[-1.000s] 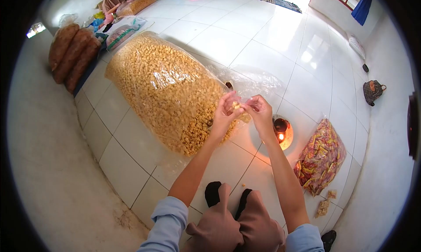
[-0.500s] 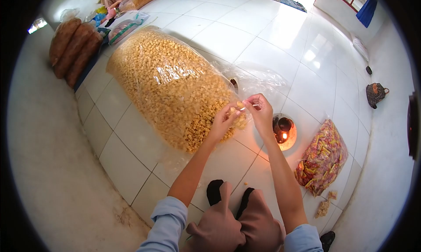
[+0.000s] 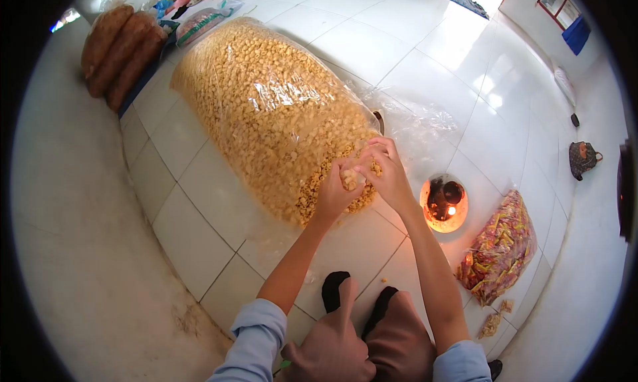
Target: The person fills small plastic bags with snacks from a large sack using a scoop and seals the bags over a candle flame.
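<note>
A small clear plastic bag [image 3: 350, 178] with pale golden snack pieces in it is between my two hands, over the open end of a big clear sack of snacks [image 3: 266, 109]. My left hand [image 3: 337, 188] wraps round its lower left side, thumb upward. From the right, my right hand [image 3: 387, 171] has its fingers closed at the bag's upper part, close against the left fingertips. The bag's mouth is partly hidden by the fingers. To the right of my right hand, a small lamp with a lit flame [image 3: 452, 211] stands on a round plate [image 3: 438, 225].
A clear bag of red and yellow packets [image 3: 500, 246] lies at the right, with small filled packets [image 3: 490, 325] below it. Loose clear plastic [image 3: 419, 126] lies beyond the lamp. Tall brown-filled sacks [image 3: 123, 56] lean by the left wall. A patterned bag [image 3: 583, 160] sits far right.
My hands have drawn closer together, the right one moving in over the small bag. The bag shows between the hands more clearly now. The whole view has shifted slightly.
</note>
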`<state>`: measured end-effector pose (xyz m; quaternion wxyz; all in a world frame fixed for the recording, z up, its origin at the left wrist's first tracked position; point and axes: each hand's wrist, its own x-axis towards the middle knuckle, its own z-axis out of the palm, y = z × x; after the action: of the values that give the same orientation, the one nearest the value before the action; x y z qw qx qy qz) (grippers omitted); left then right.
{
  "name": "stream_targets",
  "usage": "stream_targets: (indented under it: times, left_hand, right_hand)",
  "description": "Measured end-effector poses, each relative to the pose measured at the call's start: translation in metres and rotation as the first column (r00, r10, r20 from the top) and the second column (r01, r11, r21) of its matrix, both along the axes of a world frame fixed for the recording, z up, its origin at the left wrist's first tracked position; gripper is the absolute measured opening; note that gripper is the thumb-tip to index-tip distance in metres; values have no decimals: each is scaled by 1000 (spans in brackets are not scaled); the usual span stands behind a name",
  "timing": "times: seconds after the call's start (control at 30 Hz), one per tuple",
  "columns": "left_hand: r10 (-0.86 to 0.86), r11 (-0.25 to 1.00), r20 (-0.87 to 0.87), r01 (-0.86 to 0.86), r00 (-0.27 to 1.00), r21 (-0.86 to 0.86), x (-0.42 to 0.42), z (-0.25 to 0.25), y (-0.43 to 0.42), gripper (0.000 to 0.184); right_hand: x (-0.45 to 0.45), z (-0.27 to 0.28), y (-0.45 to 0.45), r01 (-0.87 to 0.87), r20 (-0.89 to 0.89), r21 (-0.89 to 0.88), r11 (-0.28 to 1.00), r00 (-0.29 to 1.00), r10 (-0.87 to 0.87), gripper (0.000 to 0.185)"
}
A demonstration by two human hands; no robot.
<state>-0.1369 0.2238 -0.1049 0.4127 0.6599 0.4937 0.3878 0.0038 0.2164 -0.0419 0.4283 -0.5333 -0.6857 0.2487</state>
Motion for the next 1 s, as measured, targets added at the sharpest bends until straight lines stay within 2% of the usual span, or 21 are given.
stream_targets:
  times: [0.07,0.1,0.17,0.2,0.27,0.3,0.33,0.37,0.57,0.63,0.73,0.8,0.87,1.0]
  left_hand:
    - [4,1000,19,-3,1000,-21,-6,-8,0,50]
    - [4,999,40,-3,999,-37,-10,-10,-1,48]
    - [54,998,-8,-54,999,-21,-18,-14,-5,47]
    - [98,995,-51,-99,994,-2,-22,-16,-8,46]
    - [95,994,-52,-98,994,-56,-31,-28,-11,45]
    - [89,990,-48,-93,995,-105,-35,-34,-11,44]
    - [89,990,-49,-93,995,-108,-38,-40,-12,44]
    - [106,989,-57,-111,993,-93,-41,-46,-13,44]
    - [142,987,-150,-152,978,-52,-49,-50,-14,44]
    - [147,988,-193,-155,970,-25,-50,-50,-13,44]
    - [153,983,-187,-169,970,-73,-50,-52,-12,43]
    - [197,980,-232,-185,953,69,-48,-53,-10,43]
    - [185,983,-219,-184,958,25,-45,-51,-10,42]
    - [134,989,-206,-145,969,-39,-41,-45,-4,39]
  right_hand:
    - [-2,-13,6,-71,103,56,996,993,65,26]
    - [-3,-19,8,-75,99,54,996,993,70,26]
    - [-5,-34,11,-124,-332,-140,982,941,72,35]
    - [-4,-46,12,-128,-337,-143,981,939,73,35]
    - [-2,-82,13,124,-219,-297,947,956,-194,45]
    - [-1,-103,9,123,-221,-300,946,956,-194,45]
    - [-1,-125,2,164,48,-237,957,986,-157,52]
    - [-1,-140,-2,186,317,-168,968,940,-125,58]
    - [-6,-179,5,160,421,-133,978,903,-90,72]
    - [-4,-173,6,147,389,-157,977,918,-75,69]
    - [5,-155,5,113,339,-188,976,940,-44,64]
    - [14,-137,2,93,321,-200,975,947,-25,61]
    - [25,-119,2,49,420,-114,992,907,3,62]
    - [49,-93,5,20,392,-81,996,920,14,60]
